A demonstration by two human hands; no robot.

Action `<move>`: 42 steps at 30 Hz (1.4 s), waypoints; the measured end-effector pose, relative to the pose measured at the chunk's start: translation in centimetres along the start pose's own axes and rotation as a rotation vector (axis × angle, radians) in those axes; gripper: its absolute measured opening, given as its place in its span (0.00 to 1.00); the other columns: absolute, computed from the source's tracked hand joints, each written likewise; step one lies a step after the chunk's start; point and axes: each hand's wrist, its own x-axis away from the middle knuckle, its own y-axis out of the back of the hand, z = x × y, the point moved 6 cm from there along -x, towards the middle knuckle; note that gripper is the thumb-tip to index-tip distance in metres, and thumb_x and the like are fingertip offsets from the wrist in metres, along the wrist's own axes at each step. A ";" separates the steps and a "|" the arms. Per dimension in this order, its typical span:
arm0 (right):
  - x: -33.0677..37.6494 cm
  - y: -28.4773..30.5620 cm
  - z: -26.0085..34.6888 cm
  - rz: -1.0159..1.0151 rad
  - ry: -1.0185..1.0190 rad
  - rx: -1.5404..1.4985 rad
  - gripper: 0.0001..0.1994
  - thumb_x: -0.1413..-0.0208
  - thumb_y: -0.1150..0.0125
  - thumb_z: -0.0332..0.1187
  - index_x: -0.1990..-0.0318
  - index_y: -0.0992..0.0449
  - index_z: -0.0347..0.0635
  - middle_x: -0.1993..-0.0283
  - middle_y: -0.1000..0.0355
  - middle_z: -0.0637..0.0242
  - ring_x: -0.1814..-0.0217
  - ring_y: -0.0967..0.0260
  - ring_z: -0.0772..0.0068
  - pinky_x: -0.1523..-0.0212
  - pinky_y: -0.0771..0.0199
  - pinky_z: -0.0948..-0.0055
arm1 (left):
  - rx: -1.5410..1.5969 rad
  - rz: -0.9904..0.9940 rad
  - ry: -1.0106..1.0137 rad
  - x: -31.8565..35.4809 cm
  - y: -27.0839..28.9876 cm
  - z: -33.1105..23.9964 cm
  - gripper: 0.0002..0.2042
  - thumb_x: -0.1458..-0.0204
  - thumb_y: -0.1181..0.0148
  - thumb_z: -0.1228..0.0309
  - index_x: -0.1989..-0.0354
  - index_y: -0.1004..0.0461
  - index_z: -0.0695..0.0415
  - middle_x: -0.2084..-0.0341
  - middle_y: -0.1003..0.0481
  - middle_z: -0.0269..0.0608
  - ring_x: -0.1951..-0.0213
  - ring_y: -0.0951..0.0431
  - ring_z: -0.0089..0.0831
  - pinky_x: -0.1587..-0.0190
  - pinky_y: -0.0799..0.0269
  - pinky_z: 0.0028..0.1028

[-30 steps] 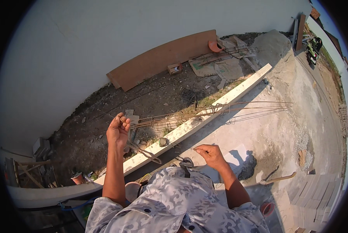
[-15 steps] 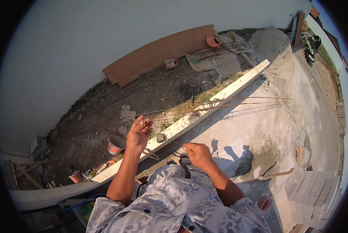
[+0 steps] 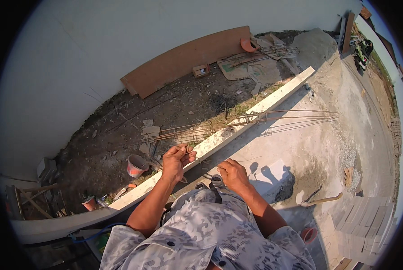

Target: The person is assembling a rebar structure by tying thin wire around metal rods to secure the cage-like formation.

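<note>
My left hand point(image 3: 176, 161) is raised over the long white concrete curb point(image 3: 237, 128), fingers pinched on a thin tie wire point(image 3: 207, 160). My right hand point(image 3: 233, 174) is closed on the other end of that wire, close to my chest. Just beyond both hands lies a long cage of rusty rebar point(image 3: 251, 120), resting across the curb and reaching right over the concrete slab point(image 3: 318, 148). My camouflage-patterned shirt point(image 3: 210, 234) fills the lower middle.
An orange-and-grey bucket point(image 3: 136, 165) stands on the dirt left of my hands. A brown board point(image 3: 183, 60) leans on the white wall. More rebar and an orange bowl point(image 3: 247, 44) lie farther back. A tool handle point(image 3: 320, 200) and stacked pavers point(image 3: 367, 225) are at the right.
My left hand has come down from the rebar to beside my right hand. Both hands now meet on the thin wire near my chest.
</note>
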 end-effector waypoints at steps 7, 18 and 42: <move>0.0 -0.7 -0.4 -0.056 -0.145 -0.190 0.07 0.49 0.33 0.31 0.66 0.24 0.40 0.67 0.30 0.58 0.62 0.29 0.49 0.61 0.27 0.56 | 0.033 0.067 0.053 0.5 -0.9 0.6 0.08 0.36 0.48 0.73 0.54 0.27 0.64 0.61 0.21 0.46 0.60 0.17 0.36 0.58 0.18 0.30; -0.1 -1.4 0.9 -0.103 0.041 0.001 0.05 0.48 0.36 0.27 0.68 0.27 0.41 0.69 0.33 0.61 0.63 0.32 0.52 0.62 0.29 0.57 | -0.010 0.052 -0.004 0.8 0.1 -0.2 0.08 0.36 0.49 0.73 0.55 0.27 0.64 0.63 0.20 0.46 0.60 0.17 0.37 0.59 0.18 0.31; 1.2 -5.8 3.7 0.606 -0.302 -0.297 0.16 0.37 0.46 0.41 0.66 0.22 0.35 0.69 0.24 0.51 0.64 0.25 0.57 0.63 0.29 0.60 | 0.119 0.217 -0.122 -0.5 1.2 -3.6 0.11 0.38 0.46 0.72 0.51 0.28 0.63 0.61 0.21 0.49 0.63 0.17 0.38 0.59 0.18 0.34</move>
